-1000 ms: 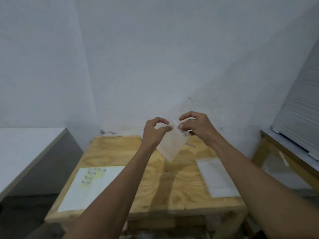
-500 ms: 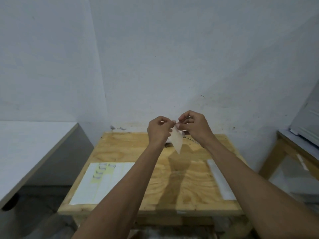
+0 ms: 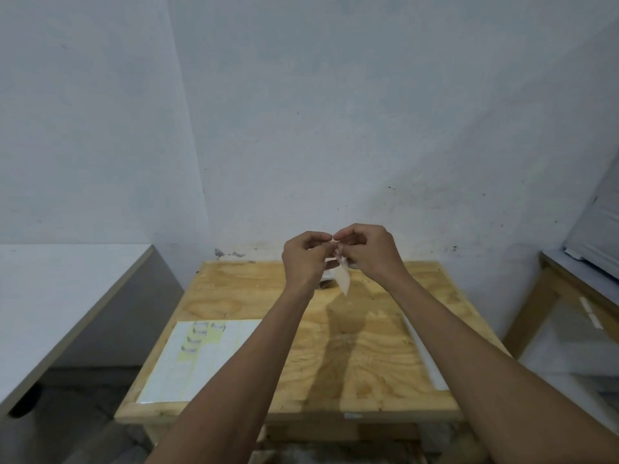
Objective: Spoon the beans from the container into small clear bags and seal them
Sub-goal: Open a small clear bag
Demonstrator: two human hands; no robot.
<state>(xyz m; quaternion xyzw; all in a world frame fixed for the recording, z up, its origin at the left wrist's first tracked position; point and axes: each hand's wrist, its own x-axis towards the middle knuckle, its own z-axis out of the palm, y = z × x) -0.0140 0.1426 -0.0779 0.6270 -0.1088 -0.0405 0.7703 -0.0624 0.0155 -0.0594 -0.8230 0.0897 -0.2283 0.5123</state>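
A small clear bag (image 3: 344, 280) hangs edge-on above the far part of the plywood table (image 3: 335, 346). My left hand (image 3: 306, 259) and my right hand (image 3: 370, 252) both pinch its top edge, fingertips almost touching each other. The bag's lower corner points down toward the table. Behind my left hand, a small part of something dark and round (image 3: 326, 283) shows on the table; the hands hide most of it. I cannot see beans or a spoon.
A white sheet with yellow strips and a few stickers (image 3: 201, 356) lies at the table's left front. A pale flat sheet (image 3: 425, 356) lies on the right, partly under my right forearm. A white table (image 3: 60, 296) stands left, another wooden table (image 3: 576, 289) right. A wall is close behind.
The bag has turned from flat-on to edge-on between my hands. My hands have come closer together at its top, and the camera view has shifted so the table sits more centred.
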